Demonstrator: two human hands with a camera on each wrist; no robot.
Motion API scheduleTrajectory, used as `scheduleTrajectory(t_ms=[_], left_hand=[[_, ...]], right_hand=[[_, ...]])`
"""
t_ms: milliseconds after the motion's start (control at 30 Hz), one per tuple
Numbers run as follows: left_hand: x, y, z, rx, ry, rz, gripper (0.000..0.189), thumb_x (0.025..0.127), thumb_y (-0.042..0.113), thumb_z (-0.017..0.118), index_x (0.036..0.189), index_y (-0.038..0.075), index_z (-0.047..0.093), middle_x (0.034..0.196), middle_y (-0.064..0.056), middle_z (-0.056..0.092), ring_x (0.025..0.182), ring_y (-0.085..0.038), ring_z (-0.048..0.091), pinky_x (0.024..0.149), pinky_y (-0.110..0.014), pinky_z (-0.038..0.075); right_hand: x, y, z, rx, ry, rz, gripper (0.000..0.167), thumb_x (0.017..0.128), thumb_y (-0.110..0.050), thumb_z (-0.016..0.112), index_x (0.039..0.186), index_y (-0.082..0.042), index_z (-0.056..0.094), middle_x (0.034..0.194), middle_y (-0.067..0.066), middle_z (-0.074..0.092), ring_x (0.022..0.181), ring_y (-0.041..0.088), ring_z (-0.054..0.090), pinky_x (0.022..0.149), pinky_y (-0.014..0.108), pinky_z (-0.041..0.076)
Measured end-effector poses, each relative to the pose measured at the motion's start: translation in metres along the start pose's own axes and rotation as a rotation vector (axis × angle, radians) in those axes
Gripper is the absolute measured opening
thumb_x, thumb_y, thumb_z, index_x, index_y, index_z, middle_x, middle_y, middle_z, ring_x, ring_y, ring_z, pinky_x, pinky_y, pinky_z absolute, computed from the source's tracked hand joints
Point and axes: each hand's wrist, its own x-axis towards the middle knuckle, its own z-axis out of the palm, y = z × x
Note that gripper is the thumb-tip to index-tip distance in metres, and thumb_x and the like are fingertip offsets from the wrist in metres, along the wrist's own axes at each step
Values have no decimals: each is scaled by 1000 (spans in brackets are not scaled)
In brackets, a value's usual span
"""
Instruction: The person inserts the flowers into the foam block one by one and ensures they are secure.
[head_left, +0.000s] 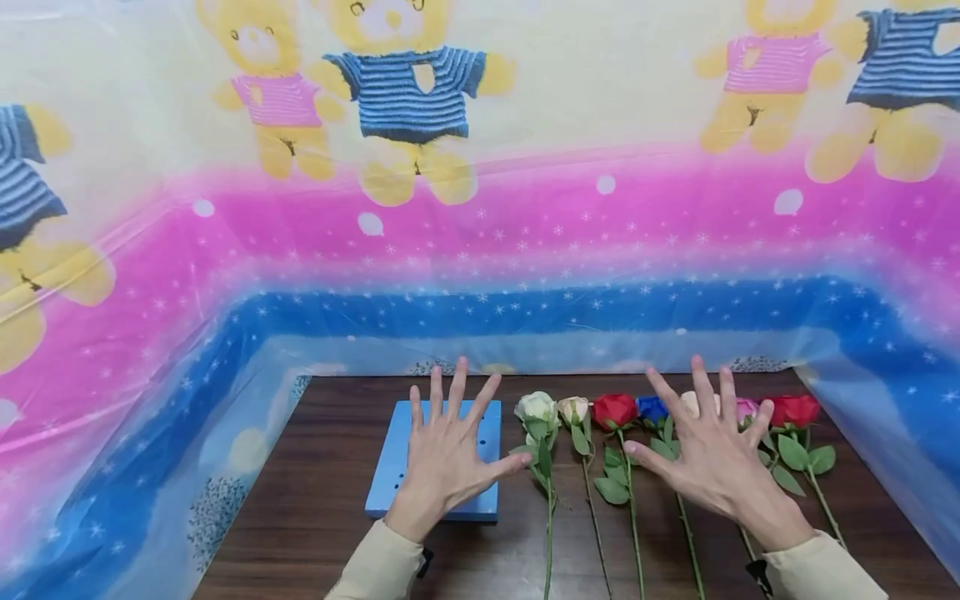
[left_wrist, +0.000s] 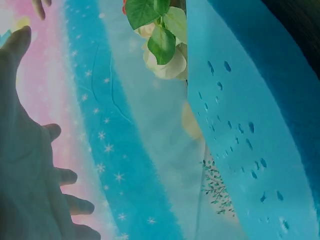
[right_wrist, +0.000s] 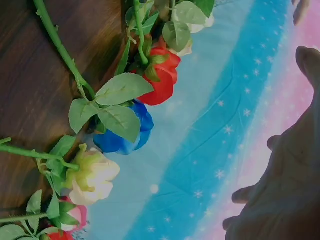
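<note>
My left hand (head_left: 447,454) is held up with its fingers spread, in front of a blue board (head_left: 386,483) with small dark holes. Spread just as wide, my right hand (head_left: 712,462) hovers over a row of artificial roses and holds nothing. From left to right the row has a pale green-white rose (head_left: 537,408), a cream rose (head_left: 573,410), a red rose (head_left: 615,411), a blue rose (right_wrist: 127,130), another cream rose (right_wrist: 95,177), a pink rose (right_wrist: 75,215) and a red rose (head_left: 795,411). The right hand partly hides several of them.
Everything lies on a dark wood table (head_left: 300,500). Behind it and along both sides hangs a printed sheet (head_left: 525,242) with bears and snowflakes. The green rose stems run toward the table's near edge.
</note>
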Motion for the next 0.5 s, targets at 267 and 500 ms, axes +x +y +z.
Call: scheduleTrajectory(t_ms=[267, 500], left_hand=[[1, -4, -3, -199, 53, -9, 122, 85, 97, 59, 180, 44, 5, 187, -9, -12, 172, -42, 2, 134, -70, 15], [-3, -12, -5, -414, 118, 3, 120, 87, 87, 71, 180, 44, 9, 189, -6, 6, 159, -52, 41, 104, -70, 56]], right_hand=[[5, 14, -9, 168, -49, 16, 113, 97, -69, 77, 180, -43, 5, 185, 24, -10, 163, 68, -8, 104, 103, -4], [5, 33, -19, 348, -84, 8, 119, 99, -56, 82, 179, -45, -6, 185, 27, 0, 160, 71, 9, 107, 100, 13]])
